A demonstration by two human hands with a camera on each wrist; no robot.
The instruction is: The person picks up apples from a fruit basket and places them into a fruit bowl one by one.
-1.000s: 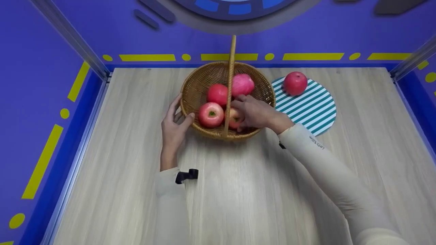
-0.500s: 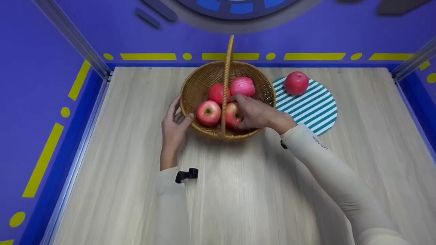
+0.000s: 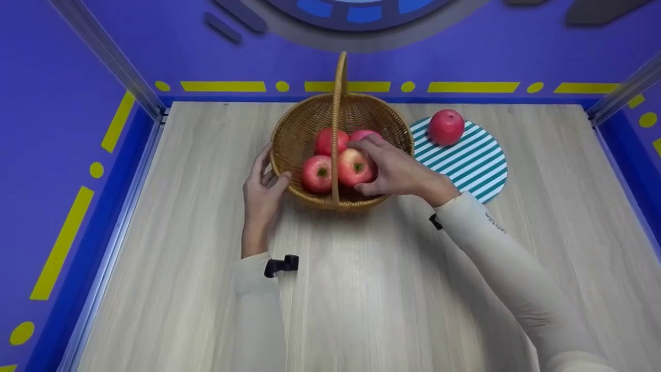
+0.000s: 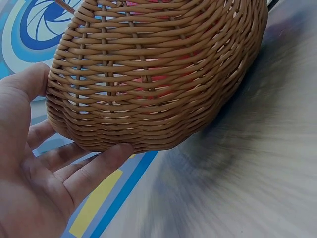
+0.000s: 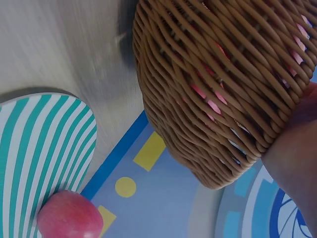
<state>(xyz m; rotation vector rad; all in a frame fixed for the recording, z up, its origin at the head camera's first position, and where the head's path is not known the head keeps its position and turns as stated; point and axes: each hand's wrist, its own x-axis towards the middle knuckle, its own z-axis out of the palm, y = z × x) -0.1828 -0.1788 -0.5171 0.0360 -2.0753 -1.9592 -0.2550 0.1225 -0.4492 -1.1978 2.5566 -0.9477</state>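
A brown wicker basket [image 3: 384,111] with a tall arched handle stands near the back of the table, with several red apples inside. My left hand [image 3: 262,199] holds its left side, the thumb at the rim and the fingers against the outer weave [image 4: 148,109]. Reaching inside from the right, my right hand [image 3: 397,168] grips a red-yellow apple [image 3: 355,168], thumb below and fingers over its top. Left of the handle sits another apple [image 3: 316,174], with a red one [image 3: 325,140] behind it. A pinker apple [image 3: 364,134] is partly hidden behind my right fingers.
Right of the basket lies a round mat [image 3: 477,165] with green and white stripes. One red apple [image 3: 446,127] rests on its far part. Blue panels [image 3: 227,62] with yellow marks border the wooden table [image 3: 330,299] at the back and sides.
My right hand has lifted the gripped apple a little, and its stem end now faces up. The basket's handle has swung left. My left hand keeps its place at the rim.
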